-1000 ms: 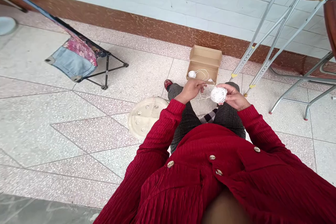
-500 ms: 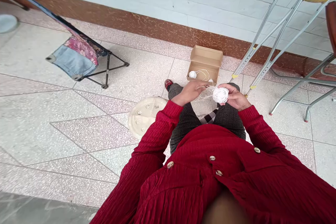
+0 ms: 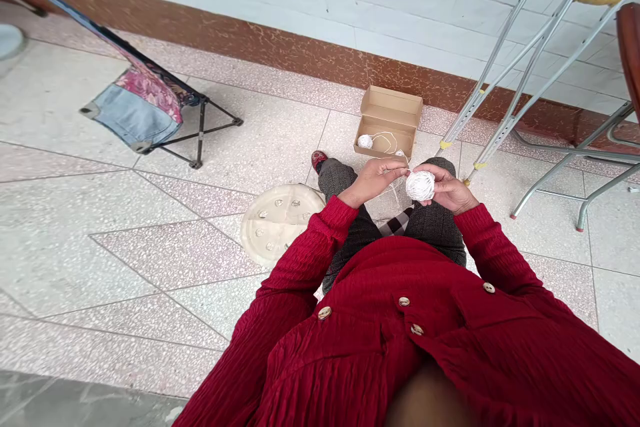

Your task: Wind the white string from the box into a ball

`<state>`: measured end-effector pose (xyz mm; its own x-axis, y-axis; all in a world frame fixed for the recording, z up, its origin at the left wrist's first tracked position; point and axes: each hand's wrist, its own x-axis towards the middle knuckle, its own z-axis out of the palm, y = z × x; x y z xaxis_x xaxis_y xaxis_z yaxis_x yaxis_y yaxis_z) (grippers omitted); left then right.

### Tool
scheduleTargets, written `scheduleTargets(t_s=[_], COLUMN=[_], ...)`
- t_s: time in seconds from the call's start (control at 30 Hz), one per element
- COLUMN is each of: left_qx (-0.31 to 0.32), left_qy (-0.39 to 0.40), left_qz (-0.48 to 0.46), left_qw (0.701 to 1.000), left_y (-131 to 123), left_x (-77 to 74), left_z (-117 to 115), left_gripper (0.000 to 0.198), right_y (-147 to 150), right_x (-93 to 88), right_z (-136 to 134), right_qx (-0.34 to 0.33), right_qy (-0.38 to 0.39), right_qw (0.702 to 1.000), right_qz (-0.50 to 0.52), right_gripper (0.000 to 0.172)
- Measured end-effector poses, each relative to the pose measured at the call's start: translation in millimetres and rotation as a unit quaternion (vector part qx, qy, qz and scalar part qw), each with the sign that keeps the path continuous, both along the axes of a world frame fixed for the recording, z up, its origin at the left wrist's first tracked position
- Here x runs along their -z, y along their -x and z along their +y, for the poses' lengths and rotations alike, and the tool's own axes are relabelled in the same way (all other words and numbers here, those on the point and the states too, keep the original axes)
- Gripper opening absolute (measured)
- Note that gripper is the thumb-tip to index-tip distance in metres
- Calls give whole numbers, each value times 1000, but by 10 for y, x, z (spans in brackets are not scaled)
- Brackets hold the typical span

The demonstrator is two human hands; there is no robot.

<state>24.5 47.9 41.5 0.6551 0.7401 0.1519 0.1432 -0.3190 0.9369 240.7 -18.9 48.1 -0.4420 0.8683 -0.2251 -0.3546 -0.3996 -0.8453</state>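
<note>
A ball of white string [image 3: 421,185] sits in the fingers of my right hand [image 3: 451,191], above my lap. Just left of it, my left hand [image 3: 377,179] pinches the white string, its fingertips close to the ball. Loose strands hang below my left fingers. Beyond my hands an open cardboard box [image 3: 391,110] stands on the floor. Inside it lies a smaller white ball [image 3: 365,141] with a loop of string beside it, and a strand runs from the box towards my hands.
A round pale lid or stool top [image 3: 260,213] is left of my legs. A folding chair [image 3: 143,110] stands further left. Metal crutches [image 3: 515,100] lean on the wall at right, next to a metal-legged chair [image 3: 590,163].
My left hand has moved a little right, and its fingertips are now nearer the ball. The ball stays in my right hand. The whole view has shifted slightly.
</note>
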Motion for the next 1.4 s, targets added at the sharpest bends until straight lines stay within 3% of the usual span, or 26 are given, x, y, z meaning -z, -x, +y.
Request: scheduleTargets(t_s=[0.17,0.3,0.47,0.6,0.83,1.13,1.27,1.4], left_qx=[-2,15,14,-10,-18,3,15,54], left_qy=[-82,-89,-103,-129,-156,-251,-248,-188], left_qz=[119,133,170,111,104,200,203,189], left_qw=[989,987,980,985,982,947,947,962], left_y=[13,74,99,0,-79,-46,-46,-24], left_x=[6,68,122,74,68,25,14,18], left_z=[-22,18,76,-9,-114,-147,-174,-199], left_gripper=[29,35,24,33,26,29,28,27], right_y=[-38,-84,-17,30,-13,24,4,4], right_x=[39,6,40,61,92,154,106,23], right_z=[2,10,-29,-35,-40,-68,-56,-41], right_qx=[48,96,63,61,43,29,46,52], right_qy=[20,35,48,42,26,16,17,19], right_qw=[999,995,996,996,997,996,995,996], right_qz=[9,6,30,54,50,87,85,77], right_gripper=[58,57,54,53,52,52,49,47])
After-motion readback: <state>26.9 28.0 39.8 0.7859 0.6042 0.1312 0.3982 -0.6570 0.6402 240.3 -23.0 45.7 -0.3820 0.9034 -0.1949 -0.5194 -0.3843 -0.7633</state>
